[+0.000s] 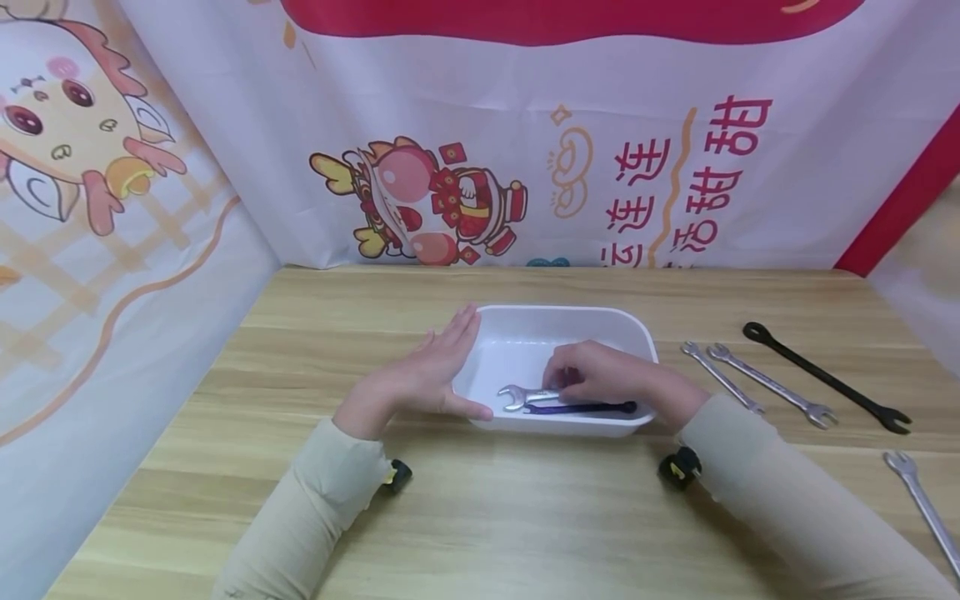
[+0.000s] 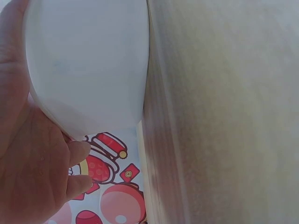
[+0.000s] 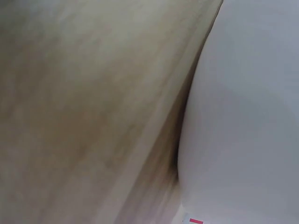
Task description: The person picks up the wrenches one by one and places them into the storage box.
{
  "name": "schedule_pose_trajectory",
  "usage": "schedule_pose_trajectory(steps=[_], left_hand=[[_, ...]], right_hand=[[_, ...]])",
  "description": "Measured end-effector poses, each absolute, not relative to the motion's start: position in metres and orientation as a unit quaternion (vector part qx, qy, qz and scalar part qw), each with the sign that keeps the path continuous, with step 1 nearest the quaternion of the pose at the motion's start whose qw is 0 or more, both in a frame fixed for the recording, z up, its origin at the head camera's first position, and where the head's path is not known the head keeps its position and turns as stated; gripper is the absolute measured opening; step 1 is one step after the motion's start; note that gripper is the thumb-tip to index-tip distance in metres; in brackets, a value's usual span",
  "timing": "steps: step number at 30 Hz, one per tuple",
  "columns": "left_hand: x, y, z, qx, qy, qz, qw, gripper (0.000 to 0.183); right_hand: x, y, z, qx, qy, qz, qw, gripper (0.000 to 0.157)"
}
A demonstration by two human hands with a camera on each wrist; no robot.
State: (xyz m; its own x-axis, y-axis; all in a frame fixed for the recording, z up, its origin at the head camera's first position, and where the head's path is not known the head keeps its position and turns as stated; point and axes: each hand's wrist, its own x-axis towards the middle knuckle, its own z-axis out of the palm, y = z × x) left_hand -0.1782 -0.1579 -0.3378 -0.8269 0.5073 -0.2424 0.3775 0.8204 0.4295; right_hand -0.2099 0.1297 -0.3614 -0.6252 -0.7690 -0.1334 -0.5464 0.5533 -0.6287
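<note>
A white plastic tub (image 1: 555, 312) sits on the wooden table. My left hand (image 1: 432, 367) lies along the tub's left end, fingers extended and thumb over the near rim; the left wrist view shows the palm against the outer wall (image 2: 88, 70). Inside the tub, my right hand (image 1: 596, 372) has curled fingers at the handle of a silver open-end wrench (image 1: 515, 398), whose open jaw points left. A dark purple-black wrench (image 1: 577, 408) lies beside it along the near wall. The right wrist view shows only tub wall and table, with the hand hidden.
Right of the tub lie two silver wrenches (image 1: 722, 375) (image 1: 772, 383), a long black combination wrench (image 1: 825, 379) and, nearer the front, another silver wrench (image 1: 926, 508). A printed cloth (image 1: 555, 83) hangs behind the table.
</note>
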Motion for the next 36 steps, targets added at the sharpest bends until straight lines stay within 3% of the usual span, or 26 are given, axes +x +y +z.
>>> schedule_pose_trajectory(steps=[36], left_hand=[[-0.179, -0.156, -0.338, 0.233, 0.939, 0.181, 0.175, 0.133]], right_hand=[[-0.2, 0.143, -0.349, -0.38, 0.871, -0.258, 0.174, 0.019]])
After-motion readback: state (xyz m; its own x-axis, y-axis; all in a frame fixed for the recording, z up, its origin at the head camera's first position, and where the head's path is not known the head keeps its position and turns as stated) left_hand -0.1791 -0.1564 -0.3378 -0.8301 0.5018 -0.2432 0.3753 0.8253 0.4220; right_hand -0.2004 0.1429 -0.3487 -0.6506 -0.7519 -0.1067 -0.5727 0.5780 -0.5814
